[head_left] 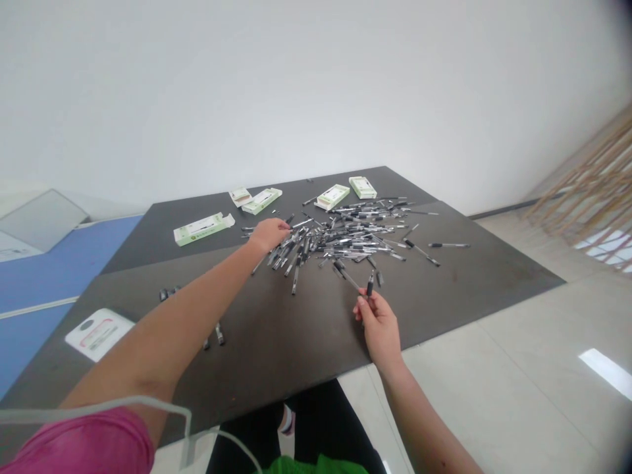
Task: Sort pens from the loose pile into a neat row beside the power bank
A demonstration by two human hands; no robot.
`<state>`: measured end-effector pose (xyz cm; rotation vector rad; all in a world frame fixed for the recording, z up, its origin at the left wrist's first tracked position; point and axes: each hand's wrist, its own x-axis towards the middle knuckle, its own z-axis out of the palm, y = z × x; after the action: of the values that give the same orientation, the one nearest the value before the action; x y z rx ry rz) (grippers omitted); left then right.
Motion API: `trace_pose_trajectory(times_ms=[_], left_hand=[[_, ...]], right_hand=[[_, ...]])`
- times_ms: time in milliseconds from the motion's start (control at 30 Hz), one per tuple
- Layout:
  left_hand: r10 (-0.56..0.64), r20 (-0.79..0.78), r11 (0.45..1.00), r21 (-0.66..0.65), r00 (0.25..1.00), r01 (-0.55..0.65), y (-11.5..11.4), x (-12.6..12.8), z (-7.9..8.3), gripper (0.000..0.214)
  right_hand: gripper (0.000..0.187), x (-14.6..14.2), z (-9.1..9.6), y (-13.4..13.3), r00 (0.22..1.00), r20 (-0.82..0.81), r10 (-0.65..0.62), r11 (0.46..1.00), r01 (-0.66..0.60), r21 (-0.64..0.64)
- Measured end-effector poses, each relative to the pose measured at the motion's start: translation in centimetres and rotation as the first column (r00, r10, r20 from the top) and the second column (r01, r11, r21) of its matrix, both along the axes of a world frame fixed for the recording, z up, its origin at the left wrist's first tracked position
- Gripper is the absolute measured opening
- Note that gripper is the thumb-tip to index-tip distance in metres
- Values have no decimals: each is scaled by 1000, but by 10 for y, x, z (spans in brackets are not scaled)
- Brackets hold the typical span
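Observation:
A large pile of clear-barrelled gel pens (353, 237) with black grips lies loose across the table. My left hand (270, 234) is stretched out to the pile's left edge, its fingers closed at a pen (301, 224); the fingertips are partly hidden. Near the front edge of the table, my right hand (379, 322) pinches a pen (370, 284), black end up, between thumb and fingers. Another pen (348, 276) slants from the pile towards this hand, and I cannot tell whether the fingers touch it.
Pale green pen boxes stand along the back: one box (204, 228) at left, another (261, 201) beside an opened flap, and two more (332, 197) behind the pile. A white card-like tag (99, 334) and a few pen pieces (219, 334) lie by my left forearm on the dark table (276, 355).

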<state>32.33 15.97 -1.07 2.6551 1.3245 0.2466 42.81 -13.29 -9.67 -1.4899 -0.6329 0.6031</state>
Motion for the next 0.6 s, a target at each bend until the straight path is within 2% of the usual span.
trace_pose_trajectory(times_ms=[67, 200, 433, 600], left_hand=[[0, -57, 1000, -17, 998, -1, 2, -13, -2, 29], [-43, -151, 998, -52, 988, 36, -7, -27, -14, 25], [-82, -233, 996, -63, 969, 69, -28, -30, -32, 27], [-81, -228, 997, -34, 970, 75, -44, -30, -41, 27]], right_hand=[[32, 0, 1, 0, 1000, 10, 6, 1000, -6, -3], [32, 0, 1, -1, 1000, 28, 8, 1000, -8, -3], [35, 0, 1, -1, 998, 55, -5, 1000, 5, 2], [35, 0, 2, -1, 998, 68, -7, 1000, 7, 0]])
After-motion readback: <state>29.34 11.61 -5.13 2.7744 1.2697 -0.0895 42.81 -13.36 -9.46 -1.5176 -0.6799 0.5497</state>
